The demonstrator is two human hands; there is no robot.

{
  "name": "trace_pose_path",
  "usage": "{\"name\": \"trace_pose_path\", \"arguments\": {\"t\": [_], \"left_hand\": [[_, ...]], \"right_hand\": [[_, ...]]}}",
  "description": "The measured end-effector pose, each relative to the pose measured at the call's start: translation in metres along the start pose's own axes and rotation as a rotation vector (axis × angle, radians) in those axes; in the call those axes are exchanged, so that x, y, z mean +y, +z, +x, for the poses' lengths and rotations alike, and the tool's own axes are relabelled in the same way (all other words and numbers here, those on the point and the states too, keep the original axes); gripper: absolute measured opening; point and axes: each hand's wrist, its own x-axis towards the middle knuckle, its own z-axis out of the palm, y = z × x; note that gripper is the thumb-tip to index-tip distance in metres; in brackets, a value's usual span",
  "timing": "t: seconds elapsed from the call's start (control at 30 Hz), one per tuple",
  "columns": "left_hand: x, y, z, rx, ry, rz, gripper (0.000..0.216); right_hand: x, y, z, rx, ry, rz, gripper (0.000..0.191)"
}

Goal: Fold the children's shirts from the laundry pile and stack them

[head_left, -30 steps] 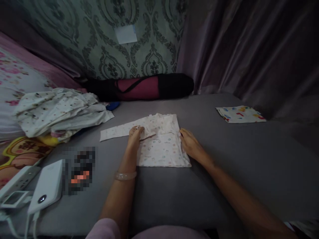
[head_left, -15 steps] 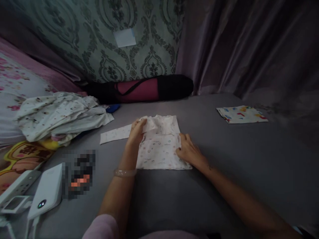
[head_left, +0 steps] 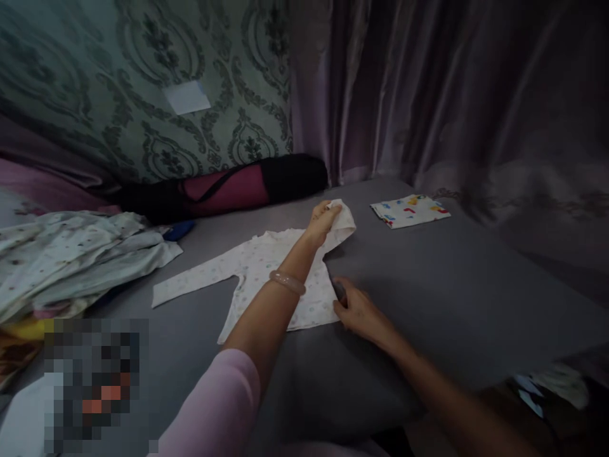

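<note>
A small white long-sleeved shirt with a faint print lies spread on a grey bed surface, one sleeve stretched out to the left. My left hand pinches the cuff end of the other sleeve, lifted a little at the upper right. That forearm, with a bangle on the wrist, crosses over the shirt and hides part of its front. At the lower right corner of the hem, my right hand grips the fabric edge between thumb and fingers.
A folded white cloth with a colourful print lies to the right. On the left is a heap of light clothes. A black and magenta long bag rests against the patterned wall. Purple curtains hang behind. A blurred-out patch covers the lower left.
My left hand has swung right, drawing the sleeve out from over the shirt's body. My right hand has moved down to the hem corner. The view has turned right.
</note>
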Motion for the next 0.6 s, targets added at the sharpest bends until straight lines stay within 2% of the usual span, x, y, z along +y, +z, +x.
{"name": "trace_pose_path", "arguments": {"t": [0.13,0.27,0.3,0.37,0.43,0.5,0.6], "left_hand": [[-0.032,0.025,0.008,0.032,-0.083,0.022,0.018],[-0.060,0.039,0.009,0.019,-0.148,0.102,0.021],[-0.068,0.041,0.008,-0.010,-0.155,0.122,0.023],[-0.082,0.044,0.005,-0.142,-0.161,0.131,0.030],[-0.093,0.045,0.001,-0.307,-0.164,0.115,0.037],[-0.097,0.042,-0.002,-0.408,-0.177,0.101,0.042],[-0.089,0.021,-0.005,-0.355,-0.144,0.115,0.046]], "right_hand": [[0.004,-0.007,-0.009,-0.032,-0.022,-0.022,0.036],[0.006,-0.015,-0.013,-0.076,-0.031,-0.055,0.025],[0.006,-0.016,-0.014,-0.091,-0.042,-0.053,0.023],[0.007,-0.018,-0.016,-0.114,-0.071,-0.033,0.020],[0.009,-0.020,-0.016,-0.150,-0.081,0.013,0.019],[0.012,-0.025,-0.012,-0.222,-0.030,0.089,0.019],[0.026,-0.043,0.008,-0.265,0.138,0.222,0.022]]}}
